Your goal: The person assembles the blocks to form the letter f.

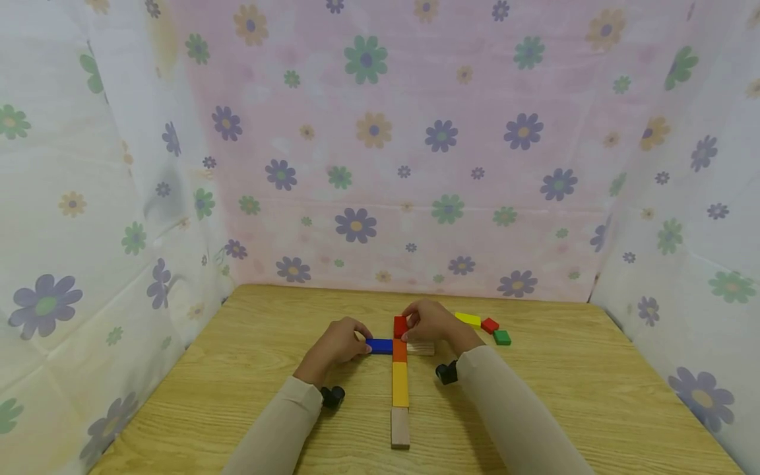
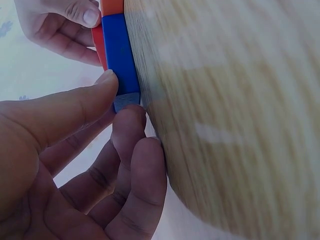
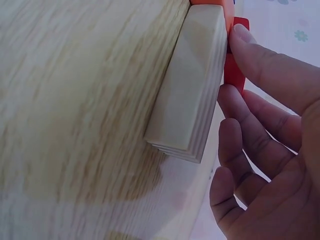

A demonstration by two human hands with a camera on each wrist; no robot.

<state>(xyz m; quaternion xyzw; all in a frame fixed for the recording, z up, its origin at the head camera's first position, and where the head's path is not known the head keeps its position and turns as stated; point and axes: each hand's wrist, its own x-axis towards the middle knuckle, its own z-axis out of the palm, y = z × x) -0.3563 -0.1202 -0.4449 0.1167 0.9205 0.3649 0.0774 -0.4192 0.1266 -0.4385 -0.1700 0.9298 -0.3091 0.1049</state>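
Wooden blocks lie on the table in a cross shape. My left hand (image 1: 341, 341) holds the outer end of the blue block (image 1: 380, 346), thumb along one long side and fingertips at the end, as the left wrist view shows. At the top of the cross, my right hand (image 1: 432, 321) pinches the red block (image 1: 400, 326) between thumb and fingers; its hand partly covers that block. Below the red block sits an orange block (image 1: 400, 351), flanked by the blue block and a plain wood block (image 3: 187, 80). A yellow-orange block (image 1: 400, 384) and another plain block (image 1: 400, 427) continue the column toward me.
Right of my right hand lie a loose yellow block (image 1: 468, 320), a small red block (image 1: 489, 325) and a green block (image 1: 502, 338). Flowered cloth (image 1: 380, 178) hangs around the back and sides of the wood-grain table (image 1: 249, 349).
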